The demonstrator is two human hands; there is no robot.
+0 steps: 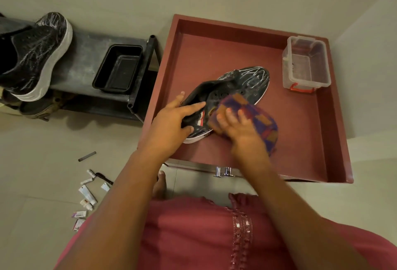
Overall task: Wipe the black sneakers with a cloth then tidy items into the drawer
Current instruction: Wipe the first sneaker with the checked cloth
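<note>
Pale floor tiles fill the room underfoot, and a red-brown drawer stands pulled out over them; everything else is placed from that drawer. Inside it, near the middle, lies one black sneaker on its side, toe toward the drawer's far right corner, where a clear plastic box with a red latch sits.

The wiping step is in hand. The left hand grips the sneaker at its heel and collar, thumb under the sole edge, steadying it. The right hand presses a checked purple and orange cloth against the sneaker's side, fingers spread over the fabric; the hand is blurred, so a stroke seems under way.

White streaks cover the sneaker's toe cap, while the flank beside the cloth looks a duller grey-black, so I judge this shoe only partly cleaned. The next move calls for carrying the cloth forward to the toe while the left hand keeps the shoe from sliding.

Left of the drawer a low rack holds the second sneaker, also streaked white, so it looks unwiped, and an empty black tray. On the floor near the drawer's left front corner lie small tubes and sachets and a dark stick, probably the items left to tidy away.
</note>
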